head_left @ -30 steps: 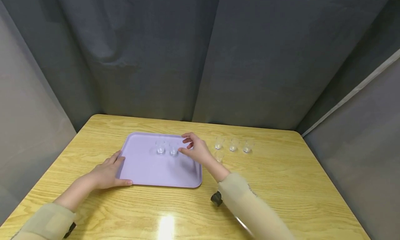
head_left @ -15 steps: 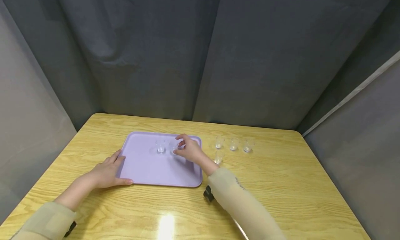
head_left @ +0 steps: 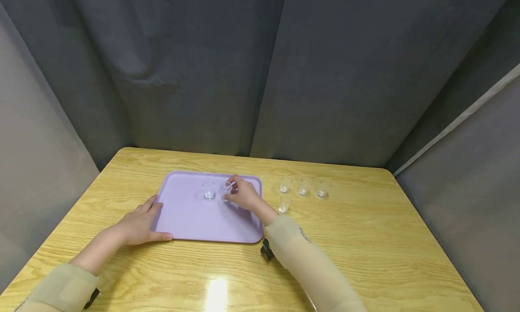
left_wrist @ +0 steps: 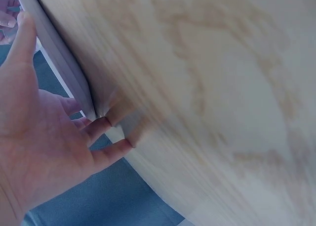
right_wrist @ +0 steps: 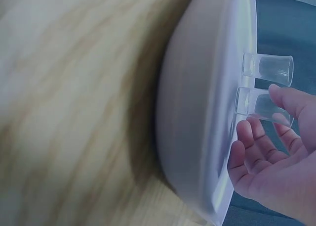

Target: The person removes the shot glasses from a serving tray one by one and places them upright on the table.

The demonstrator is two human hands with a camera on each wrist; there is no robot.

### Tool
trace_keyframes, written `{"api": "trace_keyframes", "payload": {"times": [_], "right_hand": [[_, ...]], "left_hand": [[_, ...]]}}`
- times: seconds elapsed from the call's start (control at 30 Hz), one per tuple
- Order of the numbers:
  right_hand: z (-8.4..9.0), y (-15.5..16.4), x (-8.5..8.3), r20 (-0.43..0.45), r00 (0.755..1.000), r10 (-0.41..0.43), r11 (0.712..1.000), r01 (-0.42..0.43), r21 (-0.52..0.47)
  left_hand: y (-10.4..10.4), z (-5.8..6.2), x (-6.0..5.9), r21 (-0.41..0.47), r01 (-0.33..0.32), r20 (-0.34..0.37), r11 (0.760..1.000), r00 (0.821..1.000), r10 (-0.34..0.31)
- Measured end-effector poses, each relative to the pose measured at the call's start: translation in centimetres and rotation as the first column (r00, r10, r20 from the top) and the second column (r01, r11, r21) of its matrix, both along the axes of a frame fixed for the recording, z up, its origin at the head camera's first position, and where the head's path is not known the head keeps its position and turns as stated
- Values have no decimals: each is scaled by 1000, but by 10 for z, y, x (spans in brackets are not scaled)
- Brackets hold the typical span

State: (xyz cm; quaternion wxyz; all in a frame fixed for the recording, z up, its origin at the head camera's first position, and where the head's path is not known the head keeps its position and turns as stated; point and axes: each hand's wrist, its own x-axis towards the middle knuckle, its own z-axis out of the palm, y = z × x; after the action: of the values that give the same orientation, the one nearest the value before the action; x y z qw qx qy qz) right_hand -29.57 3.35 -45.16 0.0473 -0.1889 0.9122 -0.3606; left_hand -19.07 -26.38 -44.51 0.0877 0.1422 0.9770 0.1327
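Observation:
Two small clear shot glasses stand upright side by side on a lilac tray (head_left: 195,224). My right hand (head_left: 245,196) pinches the right shot glass (right_wrist: 259,103) between thumb and fingers near its upper part. In the right wrist view, the glass's base is right at the tray surface. Just left of it stands the other shot glass (head_left: 209,191), with no hand on it. My left hand (head_left: 136,224) touches the tray's left side, fingers spread along the edge and thumb at the near left corner. The left wrist view shows these extended fingers (left_wrist: 111,154) beside the tray rim.
To the right of the tray, several more clear glasses stand on the wooden table (head_left: 365,239). A row at the back includes a middle glass (head_left: 304,188), and a single glass (head_left: 285,204) sits closer, near my right wrist. A dark curtain (head_left: 203,77) hangs behind the table.
My right hand has moved left onto the right glass on the tray, and its thumb and fingers have come together around it. The left hand and tray look unmoved.

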Motion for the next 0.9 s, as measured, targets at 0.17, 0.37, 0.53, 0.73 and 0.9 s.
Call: {"api": "trace_keyframes", "payload": {"times": [0.17,0.37,0.53,0.73,0.9], "right_hand": [[4,2,1,7,1000,7,1000,-7,3],[13,8,5,17,999,45,999,-45,-2],[25,13,9,19,998,67,998,-67,18],[45,22,15,-24,994,106,994,-105,28],[63,33,20,-63,987,150,988,-149,28]], "left_hand": [[1,2,0,-7,3,6,1000,1000,-3],[-1,-3,-1,1,1,3,1000,1000,-1],[0,0,1,6,7,0,1000,1000,-7],[-2,0,0,2,4,-8,1000,1000,-4],[-3,-1,0,-9,5,-8,1000,1000,-5]]}}
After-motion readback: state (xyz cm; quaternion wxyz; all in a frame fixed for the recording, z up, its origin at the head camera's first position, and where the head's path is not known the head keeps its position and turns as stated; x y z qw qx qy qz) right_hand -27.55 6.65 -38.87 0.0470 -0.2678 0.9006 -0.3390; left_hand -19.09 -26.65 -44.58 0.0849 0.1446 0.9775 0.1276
